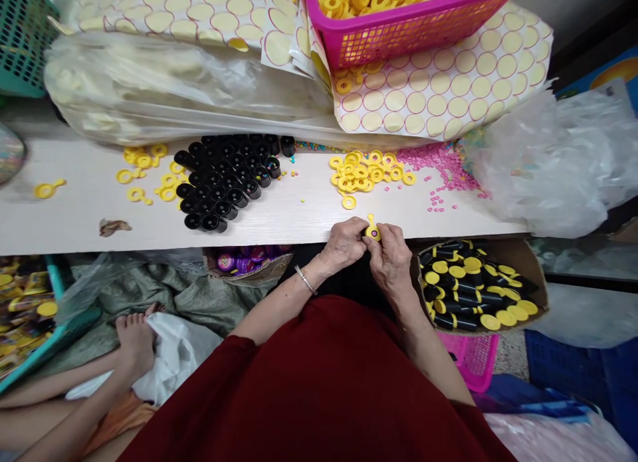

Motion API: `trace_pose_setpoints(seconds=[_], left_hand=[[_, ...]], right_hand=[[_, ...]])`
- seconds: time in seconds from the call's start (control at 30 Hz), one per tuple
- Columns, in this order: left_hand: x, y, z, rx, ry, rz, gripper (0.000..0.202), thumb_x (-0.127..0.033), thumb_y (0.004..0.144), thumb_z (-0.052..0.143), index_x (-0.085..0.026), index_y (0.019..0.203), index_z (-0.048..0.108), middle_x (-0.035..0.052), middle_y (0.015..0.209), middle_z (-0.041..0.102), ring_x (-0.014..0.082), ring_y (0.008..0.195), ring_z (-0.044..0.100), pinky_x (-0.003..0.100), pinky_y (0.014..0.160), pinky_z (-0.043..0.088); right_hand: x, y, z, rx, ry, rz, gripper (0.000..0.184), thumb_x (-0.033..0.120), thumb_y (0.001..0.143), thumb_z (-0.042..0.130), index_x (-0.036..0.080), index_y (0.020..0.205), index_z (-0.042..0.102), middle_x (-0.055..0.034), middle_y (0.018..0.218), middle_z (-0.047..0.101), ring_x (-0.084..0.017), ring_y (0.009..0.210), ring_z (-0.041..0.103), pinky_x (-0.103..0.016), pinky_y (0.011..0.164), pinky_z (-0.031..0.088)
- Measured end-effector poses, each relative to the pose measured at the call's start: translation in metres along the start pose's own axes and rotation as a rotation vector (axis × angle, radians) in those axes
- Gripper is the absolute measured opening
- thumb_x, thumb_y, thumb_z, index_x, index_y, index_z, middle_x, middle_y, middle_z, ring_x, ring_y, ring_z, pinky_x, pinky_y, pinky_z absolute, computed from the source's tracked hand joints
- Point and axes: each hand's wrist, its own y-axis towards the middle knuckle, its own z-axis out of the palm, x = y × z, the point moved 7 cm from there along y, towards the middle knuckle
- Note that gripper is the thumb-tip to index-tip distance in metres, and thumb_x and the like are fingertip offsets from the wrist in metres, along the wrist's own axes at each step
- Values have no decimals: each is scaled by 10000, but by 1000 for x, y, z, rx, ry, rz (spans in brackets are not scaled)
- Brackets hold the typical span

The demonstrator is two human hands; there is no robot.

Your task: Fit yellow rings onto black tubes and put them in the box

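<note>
A: Where to look first?

B: At the ring (pixel 373 232), right of centre in the frame, by the near edge of the table (pixel 299 227).

A: Held how?

B: By both hands. Pinched from one side by the left hand (pixel 346 241), drawn narrow, and from the other by the right hand (pixel 391 252), just as narrow. Probably to keep steady so small a piece. Too covered to tell of anything beneath.

A: Why so near the pile of rings (pixel 359 171)?

B: Perhaps for a short reach: just above the hands in the frame, with pink beads (pixel 446 166) spread beside, towards the right.

A: And the cups (pixel 218 193)?

B: Stood upright in a tight cluster left of centre, likely so as not to topple or stray.

A: What of the tubes (pixel 468 289)?

B: Heaped in a box (pixel 539 281) at the right of the frame, below the table's edge, perhaps to save room above while staying close to the right hand.
</note>
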Motion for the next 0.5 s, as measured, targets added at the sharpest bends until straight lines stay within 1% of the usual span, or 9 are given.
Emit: trace_pose_setpoints(seconds=[0.03, 0.1, 0.17, 0.2, 0.23, 0.3, 0.37, 0.4, 0.5], left_hand=[[0, 1, -2, 21, -41, -35, 188, -71, 598, 528, -142, 729, 643, -6, 674, 579, 81, 583, 472, 219, 588, 396], [3, 2, -4, 65, -163, -153, 222, -94, 620, 531, -130, 789, 671, -3, 686, 602, 72, 548, 469, 219, 562, 398], [8, 1, -4, 85, -298, -292, 210, -166, 698, 524, -125, 827, 684, 0, 675, 607, 72, 509, 469, 218, 510, 390], [8, 0, -4, 84, -343, -329, 208, -218, 741, 520, -128, 823, 688, 3, 676, 608, 76, 507, 478, 218, 493, 388], [7, 1, -4, 79, -363, -335, 219, -271, 772, 522, -134, 796, 691, 8, 684, 610, 82, 524, 496, 217, 492, 393], [1, 2, -3, 55, -333, -280, 249, -342, 791, 553, -148, 707, 685, 15, 703, 616, 95, 595, 536, 217, 544, 425], [-3, 3, -3, 27, -262, -232, 242, -336, 790, 583, -162, 651, 677, 14, 710, 627, 107, 676, 567, 221, 638, 453], [-4, 3, -3, 13, -230, -230, 235, -322, 795, 586, -167, 644, 678, 14, 708, 632, 112, 702, 577, 224, 677, 459], [-6, 1, -3, -8, -182, -240, 203, -286, 813, 581, -173, 688, 695, 21, 749, 657, 112, 728, 596, 230, 720, 467]], right_hand=[[0, 0, -1, -3, 8, 8, 271, 303, 884, 500, 171, 1110, 570, -122, 981, 604, -217, 910, 607, -352, 763, 541], [-2, 2, -2, -13, 35, 23, 260, 308, 875, 513, 178, 1089, 585, -113, 954, 609, -214, 892, 610, -351, 757, 542], [-4, 3, -3, -33, 73, 44, 253, 317, 865, 531, 178, 1063, 602, -111, 949, 614, -206, 864, 614, -347, 739, 543], [-5, 3, -4, -41, 100, 64, 249, 322, 856, 546, 176, 1046, 612, -109, 948, 617, -195, 828, 615, -341, 720, 544], [-7, 3, -4, -46, 138, 92, 246, 328, 845, 563, 174, 1027, 622, -105, 946, 620, -179, 779, 612, -334, 696, 545], [-11, 2, -2, -35, 255, 184, 253, 339, 820, 598, 176, 1010, 637, -91, 953, 627, -140, 673, 592, -315, 633, 541], [-18, -1, 3, -2, 441, 321, 301, 358, 787, 635, 191, 1037, 637, -72, 975, 632, -107, 590, 567, -290, 543, 525], [-21, -3, 6, 21, 558, 399, 344, 374, 762, 658, 200, 1057, 633, -60, 970, 636, -98, 564, 562, -276, 500, 513], [-26, -9, 19, 70, 914, 645, 444, 457, 697, 698, 196, 1051, 638, -23, 827, 649, -103, 531, 581, -241, 423, 483]])
